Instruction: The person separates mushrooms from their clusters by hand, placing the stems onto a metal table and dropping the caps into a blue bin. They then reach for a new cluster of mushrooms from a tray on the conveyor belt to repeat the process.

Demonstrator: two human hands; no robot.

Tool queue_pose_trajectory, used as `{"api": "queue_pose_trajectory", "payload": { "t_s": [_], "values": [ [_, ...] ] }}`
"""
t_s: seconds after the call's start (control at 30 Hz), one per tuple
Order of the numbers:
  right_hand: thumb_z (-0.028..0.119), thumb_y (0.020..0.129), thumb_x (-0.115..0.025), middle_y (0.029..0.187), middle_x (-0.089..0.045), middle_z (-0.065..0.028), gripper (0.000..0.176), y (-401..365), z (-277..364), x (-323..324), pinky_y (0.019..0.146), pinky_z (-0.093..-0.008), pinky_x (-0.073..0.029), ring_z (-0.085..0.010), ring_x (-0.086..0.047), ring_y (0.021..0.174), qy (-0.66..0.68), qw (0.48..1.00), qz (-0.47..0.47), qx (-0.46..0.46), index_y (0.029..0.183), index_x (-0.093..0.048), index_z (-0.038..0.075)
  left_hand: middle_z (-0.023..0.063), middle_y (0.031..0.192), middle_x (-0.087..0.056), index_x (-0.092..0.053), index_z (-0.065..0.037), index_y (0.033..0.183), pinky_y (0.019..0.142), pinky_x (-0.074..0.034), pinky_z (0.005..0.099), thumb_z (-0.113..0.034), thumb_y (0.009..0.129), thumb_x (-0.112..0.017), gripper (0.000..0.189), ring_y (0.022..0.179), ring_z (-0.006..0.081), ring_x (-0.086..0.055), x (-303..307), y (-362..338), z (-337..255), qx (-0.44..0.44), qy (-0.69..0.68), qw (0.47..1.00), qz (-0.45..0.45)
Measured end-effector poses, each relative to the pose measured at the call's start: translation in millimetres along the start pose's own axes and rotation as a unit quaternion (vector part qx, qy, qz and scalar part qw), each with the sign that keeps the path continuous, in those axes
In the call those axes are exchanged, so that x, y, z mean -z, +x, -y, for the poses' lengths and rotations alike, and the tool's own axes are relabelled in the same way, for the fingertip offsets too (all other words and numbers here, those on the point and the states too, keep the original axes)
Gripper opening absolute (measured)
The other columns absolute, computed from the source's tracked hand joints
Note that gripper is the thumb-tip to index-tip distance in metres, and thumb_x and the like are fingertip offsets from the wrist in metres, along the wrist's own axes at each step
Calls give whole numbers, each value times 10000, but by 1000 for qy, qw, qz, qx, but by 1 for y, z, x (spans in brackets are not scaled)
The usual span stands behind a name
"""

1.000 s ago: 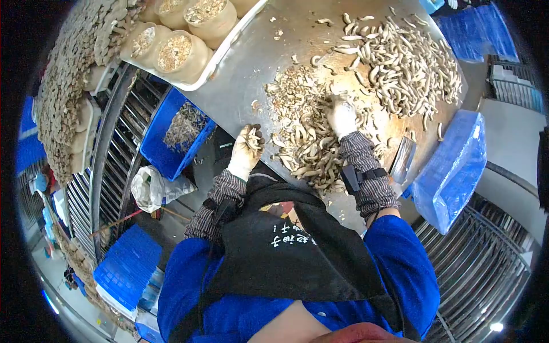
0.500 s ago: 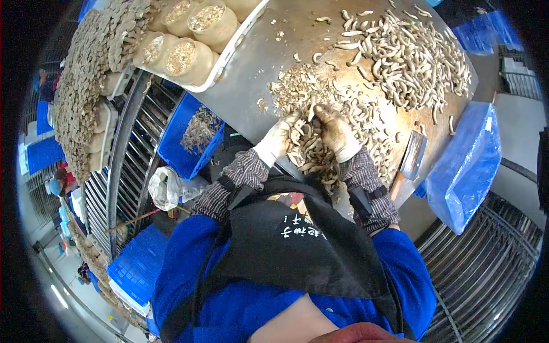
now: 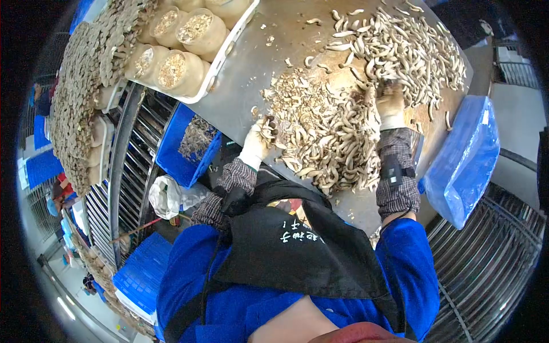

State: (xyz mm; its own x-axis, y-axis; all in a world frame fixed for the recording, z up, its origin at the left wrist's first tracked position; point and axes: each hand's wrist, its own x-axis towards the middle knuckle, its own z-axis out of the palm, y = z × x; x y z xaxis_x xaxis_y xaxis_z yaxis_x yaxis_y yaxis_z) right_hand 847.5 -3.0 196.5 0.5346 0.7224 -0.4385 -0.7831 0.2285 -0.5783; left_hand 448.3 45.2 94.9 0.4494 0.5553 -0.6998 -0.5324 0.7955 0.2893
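Note:
My left hand [image 3: 258,139], in a white glove, is curled around several small mushrooms [image 3: 267,131] at the near left edge of the loose heap. My right hand [image 3: 391,104], in a soiled glove, reaches to the near edge of the far pile of pale, slender mushrooms [image 3: 414,60]; its fingers are blurred and whatever they hold is hidden. Between both hands spreads a mixed heap of mushrooms and crumbs [image 3: 331,134] on the metal table [image 3: 243,71]. Behind my right forearm, only part of a broad blade [image 3: 418,147] shows.
A white tray [image 3: 207,86] of substrate-filled bottles [image 3: 172,70] stands at the table's left. A blue bin [image 3: 184,166] with scraps sits below it. To the right is a plastic-lined blue crate [image 3: 464,163]. Mushroom clusters [image 3: 86,97] are stacked at far left.
My hands, together over the near heap before, have separated. The left moved left with mushrooms; the right moved right and forward to the far pile, its forearm now covering much of the blade tool.

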Motion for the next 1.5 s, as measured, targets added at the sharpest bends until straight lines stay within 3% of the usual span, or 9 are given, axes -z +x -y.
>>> {"api": "queue_pose_trajectory", "payload": {
  "t_s": [0.17, 0.2, 0.33, 0.47, 0.73, 0.8, 0.97, 1.27, 1.5],
  "values": [
    [379, 1002, -521, 1264, -605, -130, 459, -8, -83, -12, 931, -350, -521, -247, -599, 1109, -211, 975, -72, 5, 1278, -542, 13, 31, 776, -636, -635, -55, 1030, 562, -495, 299, -311, 986, -558, 271, 653, 159, -607, -11, -1, -17, -75, -20, 997, -23],
    [410, 979, -561, 1349, -558, -168, 576, -18, -105, -2, 992, -364, -490, -281, -571, 1185, -497, 865, 19, 67, 1376, -476, 1, 31, 776, -636, -635, -55, 1030, 562, -495, 299, -311, 986, -558, 271, 653, 159, -607, -7, 6, -21, -74, -24, 997, -25],
    [363, 978, -566, 1398, -460, -308, 640, -35, -168, -50, 1106, -434, -361, -395, -435, 1329, -604, 783, 103, 103, 1409, -388, -75, 68, 772, -605, -612, 3, 1019, 552, -497, 273, -185, 944, -619, 203, 648, 139, -594, 3, 33, -43, -162, -90, 983, -3],
    [277, 962, -571, 1349, -462, -334, 558, -10, -212, -59, 1104, -488, -337, -452, -448, 1273, -735, 606, 85, 291, 1356, -409, -83, 74, 805, -619, -606, 52, 1058, 546, -511, 266, -67, 903, -648, 200, 631, 130, -597, -29, 45, -66, -281, 171, 938, -104],
    [202, 942, -578, 1466, -267, -396, 697, -99, -282, -74, 1161, -502, -245, -507, -263, 1392, -628, 693, 87, 344, 1441, -239, -148, 105, 978, -666, -637, 59, 1123, 702, -522, 282, -110, 929, -645, 258, 809, 148, -614, -15, 64, -65, -411, 421, 805, -72],
    [208, 939, -590, 1481, -245, -390, 731, -143, -295, -71, 1164, -486, -246, -487, -238, 1417, -596, 754, 112, 253, 1456, -208, -141, 160, 1053, -673, -641, 25, 1126, 876, -510, 352, -154, 916, -664, 277, 987, 261, -632, -5, 63, -60, -467, 516, 713, -84],
    [230, 914, -616, 1505, -242, -349, 765, -190, -335, -26, 1161, -499, -236, -477, -259, 1410, -625, 729, 201, 194, 1467, -214, -114, 201, 1096, -647, -616, 14, 1144, 919, -487, 440, -174, 900, -656, 310, 1015, 381, -608, -10, 50, -66, -490, 616, 616, -36],
    [252, 995, -496, 1518, -223, -355, 706, -123, -275, -7, 1176, -484, -239, -436, -250, 1429, -696, 646, -112, 294, 1487, -148, -117, 202, 1120, -626, -614, 28, 1165, 927, -483, 418, -123, 900, -628, 305, 1038, 348, -596, -10, 53, -65, -495, 628, 601, -18],
    [165, 1003, -469, 1394, -432, -320, 505, -37, -244, -26, 1120, -466, -341, -428, -429, 1316, -664, 655, -47, 358, 1432, -344, -70, 239, 1080, -619, -602, 46, 1122, 898, -485, 471, -125, 890, -614, 289, 987, 411, -589, -13, 55, -66, -509, 629, 588, -14]
  ]
}}
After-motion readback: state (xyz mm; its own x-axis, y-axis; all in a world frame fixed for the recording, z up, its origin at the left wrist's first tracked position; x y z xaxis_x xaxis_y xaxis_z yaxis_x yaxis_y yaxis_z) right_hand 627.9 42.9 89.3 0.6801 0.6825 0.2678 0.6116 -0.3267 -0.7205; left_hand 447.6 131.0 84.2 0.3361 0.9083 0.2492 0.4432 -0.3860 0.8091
